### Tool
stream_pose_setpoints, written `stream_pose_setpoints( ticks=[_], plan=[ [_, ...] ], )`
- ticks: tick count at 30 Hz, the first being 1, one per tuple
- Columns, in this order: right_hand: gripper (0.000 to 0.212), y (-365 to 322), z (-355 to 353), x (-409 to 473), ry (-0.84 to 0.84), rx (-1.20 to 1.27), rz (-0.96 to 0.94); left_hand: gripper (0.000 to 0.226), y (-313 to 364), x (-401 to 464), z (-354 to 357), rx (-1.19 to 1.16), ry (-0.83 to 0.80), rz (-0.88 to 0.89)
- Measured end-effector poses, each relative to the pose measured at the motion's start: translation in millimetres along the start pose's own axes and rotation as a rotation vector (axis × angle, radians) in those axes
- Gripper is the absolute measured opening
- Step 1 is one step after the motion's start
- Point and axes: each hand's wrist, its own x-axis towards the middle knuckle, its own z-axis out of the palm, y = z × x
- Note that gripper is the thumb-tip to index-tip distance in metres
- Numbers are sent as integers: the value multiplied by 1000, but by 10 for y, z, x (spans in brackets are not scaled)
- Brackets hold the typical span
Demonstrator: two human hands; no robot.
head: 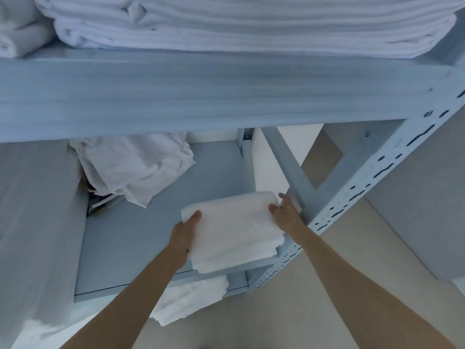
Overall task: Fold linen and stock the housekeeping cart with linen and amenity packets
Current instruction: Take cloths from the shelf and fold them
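Note:
A stack of folded white towels [235,230] lies at the right front corner of a grey metal shelf [130,238]. My left hand [185,233] grips the stack's left side, thumb on top. At the far right corner my right hand [285,212] holds the stack, thumb on top and fingers round its edge, close to the rack's perforated upright [352,197].
Crumpled white linen [136,165] sits at the back left of the same shelf. Folded white sheets [239,23] fill the shelf above. Another white towel [191,298] shows on the shelf below. A white cloth [32,222] hangs down at the left. Beige floor lies to the right.

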Motion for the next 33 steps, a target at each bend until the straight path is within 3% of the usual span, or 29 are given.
stream_pose_setpoints(
  ticks=[5, 7, 9, 12, 13, 15, 17, 18, 22, 33],
  plan=[
    [46, 227, 218, 185, 26, -146, -2, 50, -211, 221, 103, 132, 94, -1],
    [44, 272, 335, 186, 87, -311, -54, 51, -274, 231, 118, 165, 132, 30],
    [52, 297, 389, 140, 109, -536, -98, 57, -302, 227, 147, 245, 169, 40],
    [73, 287, 380, 130, 132, -909, -222, 78, -263, 210, 194, 550, 289, 88],
    [76, 252, 367, 129, 158, -975, -306, 80, -226, 172, 206, 692, 367, 167],
    [69, 166, 371, 114, 187, -949, -532, 67, -166, 98, 258, 998, 487, 505],
    [58, 134, 440, 93, 157, -903, -693, 50, -152, 73, 371, 1176, 473, 862],
    [55, 147, 485, 87, 120, -903, -725, 46, -155, 72, 425, 1225, 412, 919],
    [57, 440, 555, 106, 22, -915, -699, 62, -422, 117, 465, 1493, 175, 767],
    [63, 585, 548, 258, 31, -982, -700, 70, -498, 290, 419, 1593, 124, 752]
  ],
)
